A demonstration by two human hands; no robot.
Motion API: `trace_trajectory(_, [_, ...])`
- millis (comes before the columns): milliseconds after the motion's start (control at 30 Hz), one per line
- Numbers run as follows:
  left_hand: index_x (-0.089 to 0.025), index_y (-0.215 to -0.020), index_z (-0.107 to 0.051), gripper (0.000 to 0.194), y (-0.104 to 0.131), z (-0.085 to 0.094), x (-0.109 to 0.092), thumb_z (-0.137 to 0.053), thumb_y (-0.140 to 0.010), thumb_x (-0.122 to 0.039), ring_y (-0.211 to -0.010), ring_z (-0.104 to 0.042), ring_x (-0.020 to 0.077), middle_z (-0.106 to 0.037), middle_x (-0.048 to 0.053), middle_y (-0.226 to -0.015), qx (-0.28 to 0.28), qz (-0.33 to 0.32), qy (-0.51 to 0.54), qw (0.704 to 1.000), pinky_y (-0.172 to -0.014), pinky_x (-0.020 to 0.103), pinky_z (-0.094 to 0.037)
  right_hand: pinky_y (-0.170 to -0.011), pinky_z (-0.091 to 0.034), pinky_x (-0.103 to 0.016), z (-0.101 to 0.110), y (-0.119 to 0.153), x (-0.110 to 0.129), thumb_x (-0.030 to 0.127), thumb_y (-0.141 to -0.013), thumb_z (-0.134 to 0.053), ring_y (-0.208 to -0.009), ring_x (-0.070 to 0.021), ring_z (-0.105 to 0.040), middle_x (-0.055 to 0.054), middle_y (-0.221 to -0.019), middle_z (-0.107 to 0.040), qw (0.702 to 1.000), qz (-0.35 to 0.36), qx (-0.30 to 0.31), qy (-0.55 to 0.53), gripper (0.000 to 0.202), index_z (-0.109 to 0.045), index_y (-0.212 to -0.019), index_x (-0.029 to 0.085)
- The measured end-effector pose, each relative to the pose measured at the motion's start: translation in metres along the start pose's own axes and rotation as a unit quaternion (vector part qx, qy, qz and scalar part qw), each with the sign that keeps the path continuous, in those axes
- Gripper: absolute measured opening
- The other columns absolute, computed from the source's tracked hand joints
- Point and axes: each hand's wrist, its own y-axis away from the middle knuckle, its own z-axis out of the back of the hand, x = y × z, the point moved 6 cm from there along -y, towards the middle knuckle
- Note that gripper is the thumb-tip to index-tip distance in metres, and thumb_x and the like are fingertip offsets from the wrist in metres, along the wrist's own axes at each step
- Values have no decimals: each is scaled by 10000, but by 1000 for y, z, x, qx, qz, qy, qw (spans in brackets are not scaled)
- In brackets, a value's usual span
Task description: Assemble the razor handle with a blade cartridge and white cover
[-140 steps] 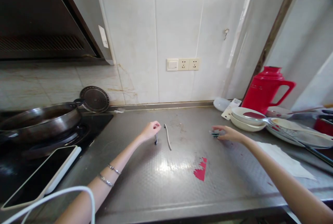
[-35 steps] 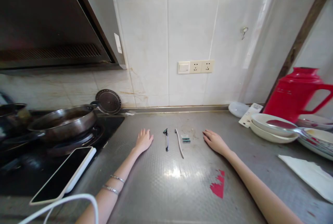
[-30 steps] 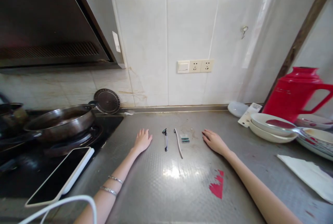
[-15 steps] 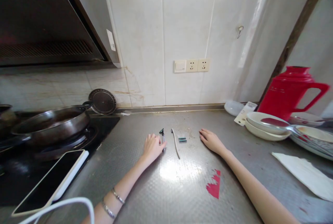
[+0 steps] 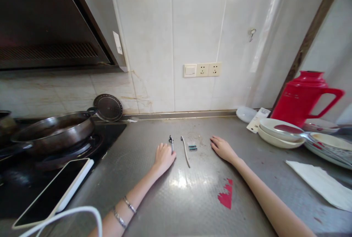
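Note:
My left hand (image 5: 164, 157) is closed around the handle of a razor (image 5: 171, 144), whose dark head points toward the wall. Just right of it lies a thin, slightly curved white stick (image 5: 185, 152) with a grey end. Beyond that stick, two small teal-and-dark pieces (image 5: 193, 148) sit side by side; they look like razor cartridges. My right hand (image 5: 222, 147) rests on the steel counter (image 5: 200, 185) with its fingers stretched out, holding nothing. The palm side of my left hand and the lower end of the handle are hidden.
To the left, a phone (image 5: 55, 193) with a white cable (image 5: 68, 211) lies by the stove, where a pan (image 5: 57, 130) stands. At right are stacked bowls (image 5: 280, 141), a red thermos (image 5: 305, 99) and white paper (image 5: 320, 183). A red torn patch (image 5: 227, 196) marks the front.
My left hand has turned slightly, and the razor's head has shifted a little to the left. My right hand stays in place on the counter.

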Motion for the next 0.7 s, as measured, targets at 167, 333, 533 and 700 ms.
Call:
trace_trajectory(167, [-171,-737,-625,233,0,7,0,-445,-822,-292,-900,-514,258,-618,109,-846,-37,3,24,999,-780,372,-381,-1039,-223,-545,24,-1,14,241,-876,-325,-1290,-268,-348,-128,-1404,-393,996,-19,-77,-49,421,-513,-1248,183])
trace_trajectory(333, [-181,-709,-565,245,8,23,-17,-410,-856,-301,-845,-495,214,-580,83,-810,-94,-37,84,991,-748,340,-373,-998,-351,-423,42,-10,70,346,-847,-396,-1125,-250,-527,-134,-1169,-613,955,-5,-96,-282,392,-623,-1106,158])
trace_trajectory(533, [-197,-755,-548,231,22,28,-37,-387,-878,-308,-866,-497,208,-575,77,-844,-89,-61,205,973,-777,341,-384,-865,-451,-381,13,0,154,515,-774,-528,-958,-232,-615,-111,-1046,-665,736,-69,73,-669,423,-676,-949,160])
trace_trajectory(700, [-204,-765,-557,214,27,23,-40,-402,-872,-305,-905,-514,206,-586,67,-876,-68,-59,237,967,-807,338,-383,-833,-460,-348,10,8,165,546,-663,-656,-956,-225,-600,-92,-957,-681,709,-92,34,-699,428,-687,-847,160])
